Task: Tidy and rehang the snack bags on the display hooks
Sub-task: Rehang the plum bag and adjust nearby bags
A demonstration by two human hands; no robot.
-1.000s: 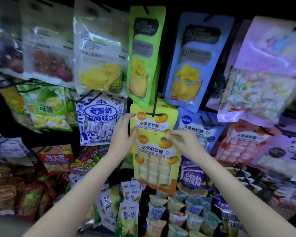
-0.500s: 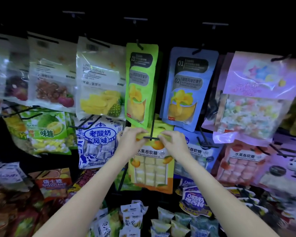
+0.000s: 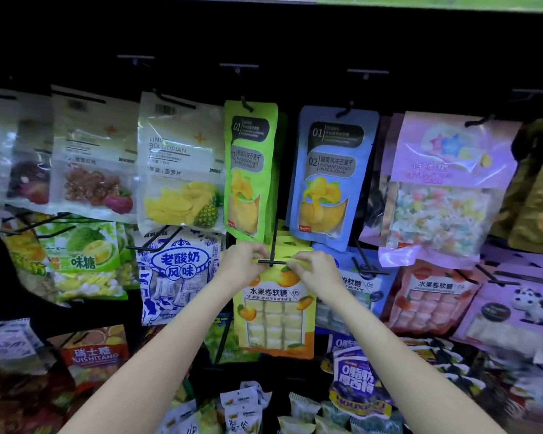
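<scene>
A yellow bag of orange fruit-roll candy [image 3: 275, 314] hangs in the middle of the display. My left hand [image 3: 240, 264] pinches its top left corner and my right hand [image 3: 315, 269] pinches its top right corner. Between my hands the black display hook [image 3: 271, 262] sticks out, its crossbar tip in front of the bag's top edge. More yellow bags of the same kind sit behind on the hook. Whether the hook passes through the front bag's hole is hidden by my fingers.
Green [image 3: 250, 170] and blue [image 3: 329, 177] dried-mango bags hang just above. A blue-and-white yoghurt candy bag [image 3: 177, 270] hangs left, blue [image 3: 355, 286] and pink [image 3: 430, 296] fruit-roll bags right. Small loose packets [image 3: 242, 402] lie on the shelf below.
Both hands slid up from the bag's middle to its top corners and lifted the bag to the hook's tip. My view tilted upward.
</scene>
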